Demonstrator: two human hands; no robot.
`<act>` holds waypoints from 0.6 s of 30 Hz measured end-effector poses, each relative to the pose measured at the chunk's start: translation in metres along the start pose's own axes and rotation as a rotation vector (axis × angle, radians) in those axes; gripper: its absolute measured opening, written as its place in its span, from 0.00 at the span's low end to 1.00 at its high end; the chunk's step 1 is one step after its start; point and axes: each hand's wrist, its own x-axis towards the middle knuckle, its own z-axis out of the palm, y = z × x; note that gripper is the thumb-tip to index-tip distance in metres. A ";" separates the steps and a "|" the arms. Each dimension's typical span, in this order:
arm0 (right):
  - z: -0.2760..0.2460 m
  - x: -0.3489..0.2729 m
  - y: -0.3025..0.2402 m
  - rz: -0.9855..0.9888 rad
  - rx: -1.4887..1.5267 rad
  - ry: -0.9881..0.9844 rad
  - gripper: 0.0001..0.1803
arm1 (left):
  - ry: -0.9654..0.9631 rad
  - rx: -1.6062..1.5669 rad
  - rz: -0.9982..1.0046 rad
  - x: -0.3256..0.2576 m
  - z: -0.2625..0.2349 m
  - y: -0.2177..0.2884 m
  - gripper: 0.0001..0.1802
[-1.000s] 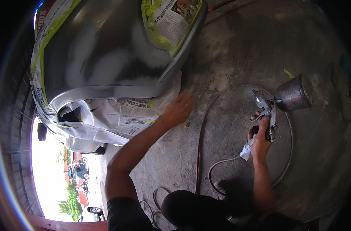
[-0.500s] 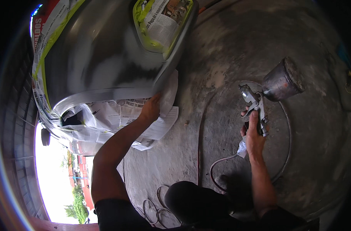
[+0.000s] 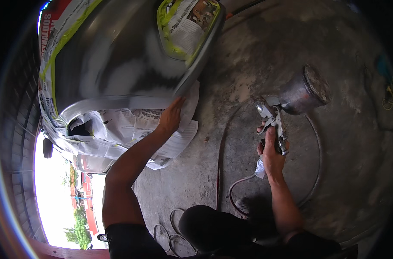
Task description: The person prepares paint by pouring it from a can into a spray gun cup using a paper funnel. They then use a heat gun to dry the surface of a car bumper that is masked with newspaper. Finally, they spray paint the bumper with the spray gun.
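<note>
My right hand [image 3: 270, 152] grips the handle of a metal spray gun [image 3: 274, 121] with a round metal cup [image 3: 304, 91] on top, held over the concrete floor. A hose [image 3: 237, 190] runs down from the gun's base. My left hand [image 3: 172, 115] rests flat on the lower edge of a grey primed car body panel [image 3: 114, 64], where it meets the masking newspaper [image 3: 132, 129]. Yellow-green tape borders the masked lamp opening [image 3: 185, 28] at the panel's top.
Newspaper masking hangs under the panel down to the floor [image 3: 170, 149]. Hose loops lie on the concrete [image 3: 313, 142] around the gun and near my knees [image 3: 170, 228]. Bright daylight and a street show at the lower left [image 3: 58, 203].
My left hand has moved left from the floor area onto the panel's lower edge. My right hand has raised the spray gun slightly and tilted its cup up.
</note>
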 end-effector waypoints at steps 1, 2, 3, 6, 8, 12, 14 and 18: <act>0.000 0.002 -0.001 -0.012 -0.009 0.008 0.23 | 0.040 -0.008 -0.014 0.005 -0.014 -0.009 0.23; -0.001 0.004 -0.002 -0.046 -0.014 0.024 0.23 | 0.082 -0.014 -0.024 0.011 -0.042 -0.026 0.23; 0.000 0.004 -0.003 -0.072 -0.014 0.033 0.23 | 0.112 -0.017 -0.033 0.011 -0.058 -0.034 0.23; 0.000 0.002 -0.002 -0.083 -0.005 0.009 0.24 | 0.228 -0.032 -0.129 0.015 -0.061 -0.029 0.23; -0.001 0.002 0.002 -0.066 -0.004 -0.017 0.24 | 0.051 -0.036 -0.068 0.008 -0.059 -0.021 0.23; -0.003 -0.003 0.003 -0.028 -0.017 -0.043 0.24 | -0.075 0.031 -0.052 -0.003 -0.034 0.004 0.26; 0.000 -0.003 0.002 -0.041 -0.018 -0.025 0.24 | 0.157 -0.063 -0.111 0.006 -0.021 0.004 0.25; 0.002 0.003 0.005 -0.107 -0.022 0.022 0.23 | 0.422 -0.761 -0.177 0.023 -0.054 0.031 0.16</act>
